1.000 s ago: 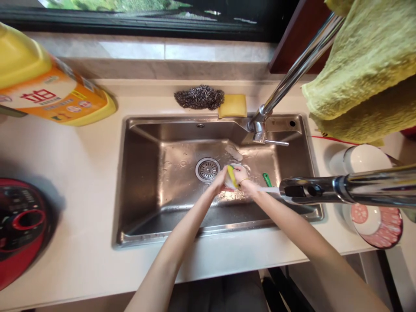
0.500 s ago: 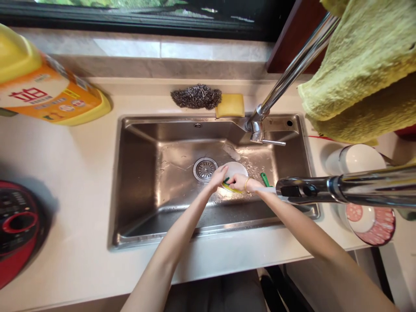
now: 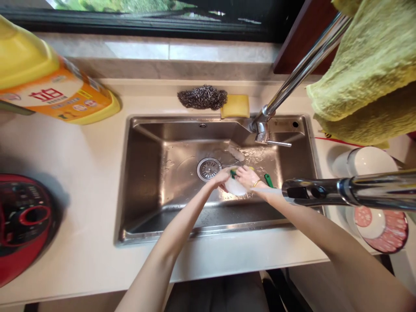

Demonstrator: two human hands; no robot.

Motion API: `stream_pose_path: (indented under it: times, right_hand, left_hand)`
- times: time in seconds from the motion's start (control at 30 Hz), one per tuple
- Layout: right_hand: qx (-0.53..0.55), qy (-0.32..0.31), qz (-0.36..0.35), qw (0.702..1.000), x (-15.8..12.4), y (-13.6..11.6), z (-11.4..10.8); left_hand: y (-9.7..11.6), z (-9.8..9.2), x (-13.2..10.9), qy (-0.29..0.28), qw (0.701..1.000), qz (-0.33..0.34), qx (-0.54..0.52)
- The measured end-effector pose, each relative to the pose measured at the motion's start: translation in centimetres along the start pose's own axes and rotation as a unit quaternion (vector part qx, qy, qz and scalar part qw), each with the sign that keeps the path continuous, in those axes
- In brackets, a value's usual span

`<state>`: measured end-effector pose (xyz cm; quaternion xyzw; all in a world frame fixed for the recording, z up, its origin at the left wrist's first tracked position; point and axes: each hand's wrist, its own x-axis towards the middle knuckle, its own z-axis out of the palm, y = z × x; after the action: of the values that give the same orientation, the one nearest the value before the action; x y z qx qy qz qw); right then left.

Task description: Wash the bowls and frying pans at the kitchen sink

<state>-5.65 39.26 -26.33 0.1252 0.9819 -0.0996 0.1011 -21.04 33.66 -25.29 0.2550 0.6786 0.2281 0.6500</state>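
Note:
Low in the steel sink (image 3: 143, 173), my left hand (image 3: 222, 177) is closed on the left rim of a small white bowl (image 3: 236, 188). My right hand (image 3: 247, 177), with a bracelet at the wrist, presses a yellow-and-green sponge (image 3: 233, 173) against the bowl's far side. Its fingers hide most of the sponge. Just right of that hand lies a green handle (image 3: 268, 180); the rest of that tool is hidden. Water streams from the faucet spout (image 3: 292, 190) across the right wrist. The drain strainer (image 3: 209, 168) sits left of the bowl.
Behind the sink rest a steel wool scourer (image 3: 203, 97) and a yellow sponge (image 3: 235, 106). A yellow bottle (image 3: 74, 93) and a red-and-black appliance (image 3: 26, 225) stand left. White bowls (image 3: 370, 160), a pink-patterned bowl (image 3: 394, 229) and a hanging yellow towel (image 3: 364, 73) are right.
My right hand has moved with the sponge from the bowl's near side to its far side. The bowl has turned in my left hand. The whole view has shifted slightly.

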Motion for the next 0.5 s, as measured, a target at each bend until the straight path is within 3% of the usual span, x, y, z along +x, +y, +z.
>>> stream_pose_path:
  times: [0.13,0.23,0.3,0.4,0.5]
  right_hand:
    - [0.122,-0.066,0.149,0.979,0.7,-1.2,-0.7]
    - [0.352,-0.101,0.197,0.909,1.0,-1.6,-0.8]
    - [0.521,-0.092,0.227,0.818,0.7,-1.6,-0.2]
    - [0.706,-0.028,0.329,0.627,-0.4,-1.8,1.5]
    - [0.822,0.084,0.373,0.422,-1.4,-2.8,2.9]
  left_hand:
    - [0.3,0.0,0.2,0.146,0.988,0.018,0.041]
    - [0.2,-0.7,-0.2,0.237,0.961,0.056,0.133]
    - [0.1,-1.8,-1.0,0.299,0.932,0.105,0.175]
    - [0.0,-3.7,-2.2,0.388,0.898,0.136,0.154]
    - [-0.3,-4.4,-3.0,0.362,0.93,0.066,-0.001]
